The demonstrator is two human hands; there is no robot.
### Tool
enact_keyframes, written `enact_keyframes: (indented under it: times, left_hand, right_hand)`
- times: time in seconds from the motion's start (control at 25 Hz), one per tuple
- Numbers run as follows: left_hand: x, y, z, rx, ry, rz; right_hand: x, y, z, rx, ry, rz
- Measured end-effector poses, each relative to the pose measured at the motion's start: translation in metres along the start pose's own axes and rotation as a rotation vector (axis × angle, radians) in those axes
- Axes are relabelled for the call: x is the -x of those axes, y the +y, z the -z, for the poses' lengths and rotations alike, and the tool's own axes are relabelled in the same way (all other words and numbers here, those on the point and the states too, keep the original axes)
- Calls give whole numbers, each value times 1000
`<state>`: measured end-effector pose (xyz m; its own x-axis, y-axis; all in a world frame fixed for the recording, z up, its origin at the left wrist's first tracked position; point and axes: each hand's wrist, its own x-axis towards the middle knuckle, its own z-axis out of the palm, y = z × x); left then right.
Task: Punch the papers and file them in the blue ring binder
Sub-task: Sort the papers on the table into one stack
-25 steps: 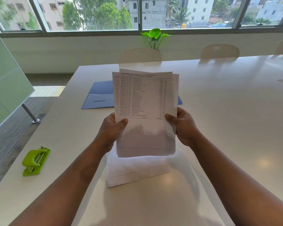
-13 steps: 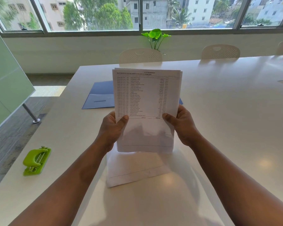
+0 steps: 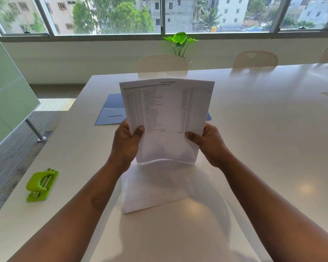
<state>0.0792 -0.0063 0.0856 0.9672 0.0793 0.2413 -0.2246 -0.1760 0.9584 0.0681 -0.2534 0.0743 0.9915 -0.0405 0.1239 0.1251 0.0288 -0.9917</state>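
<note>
A stack of printed papers [image 3: 167, 114] stands upright on the white table [image 3: 263, 148], its bottom edge resting on the surface. My left hand [image 3: 127, 142] grips its left side with the thumb on the front sheet. My right hand [image 3: 208, 142] grips its right side the same way. The open blue ring binder [image 3: 112, 110] lies flat behind the stack, mostly hidden by it. A green hole punch [image 3: 41, 185] sits near the table's left edge, well away from both hands.
The table's glossy top mirrors the stack just in front of it. White chairs [image 3: 162, 64] stand along the far side, with a green plant [image 3: 180, 41] by the window. A frosted glass partition [image 3: 8, 95] rises at the left, beyond the table edge.
The sheets, first uneven at the top, now sit squared together. The stack has dropped onto the table and tilted slightly, with both hands still holding its sides.
</note>
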Motion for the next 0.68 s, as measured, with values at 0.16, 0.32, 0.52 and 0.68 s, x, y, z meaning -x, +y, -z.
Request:
enact_keyframes:
  times: [0.16,0.32,0.52,0.68]
  left_hand:
    - [0,2,1,27,21,-40]
    - [5,-9,-1,24,-39,71]
    - [8,-15,-2,53,-54,79]
    - [13,-26,-5,5,-66,81]
  right_hand:
    - [0,-1,1,-37,-15,21]
    - [6,9,-1,-27,-28,-78]
    - [7,7,-5,-33,-21,-103]
    - [10,8,-9,-25,-36,-109]
